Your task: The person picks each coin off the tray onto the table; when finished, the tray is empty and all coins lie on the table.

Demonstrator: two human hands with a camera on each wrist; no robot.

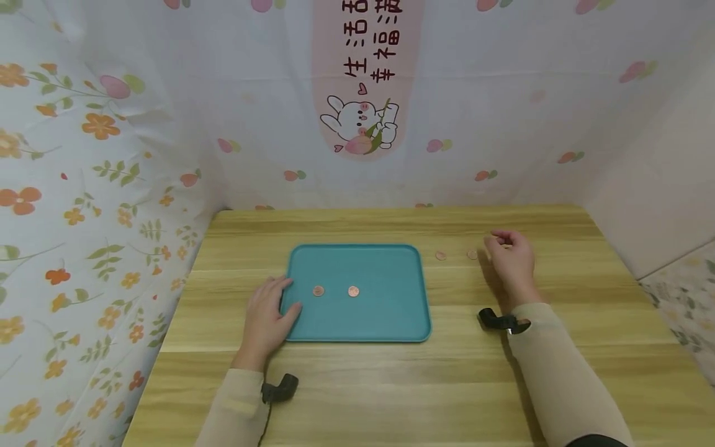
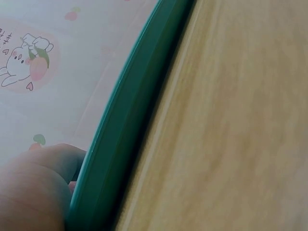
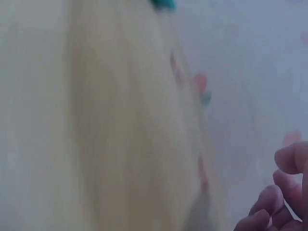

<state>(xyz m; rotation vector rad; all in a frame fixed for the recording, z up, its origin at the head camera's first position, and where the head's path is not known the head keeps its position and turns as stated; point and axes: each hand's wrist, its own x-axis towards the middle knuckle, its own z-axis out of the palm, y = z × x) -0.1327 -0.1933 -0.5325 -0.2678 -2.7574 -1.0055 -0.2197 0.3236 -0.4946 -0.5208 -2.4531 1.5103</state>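
In the head view, my left hand [image 1: 270, 315] rests at the left rim of a teal tray [image 1: 385, 310], its thumb reaching over the edge. The left wrist view shows part of that hand [image 2: 36, 187] against the tray's rim [image 2: 122, 115]. Two copper coins [image 1: 318, 290] lie on the tray. Right of the tray, two more coins [image 1: 441, 255] lie on the wooden table. Above the table beside them is my right hand [image 1: 511, 257], fingers loosely bent. No held thing shows among its fingers [image 3: 269, 199] in the blurred right wrist view.
The wooden table [image 1: 380, 391] ends at the back against a white printed cloth [image 1: 469, 112]. A flowered cloth [image 1: 100, 205] hangs at the left. Black wrist mounts [image 1: 279, 389] sit on both forearms.
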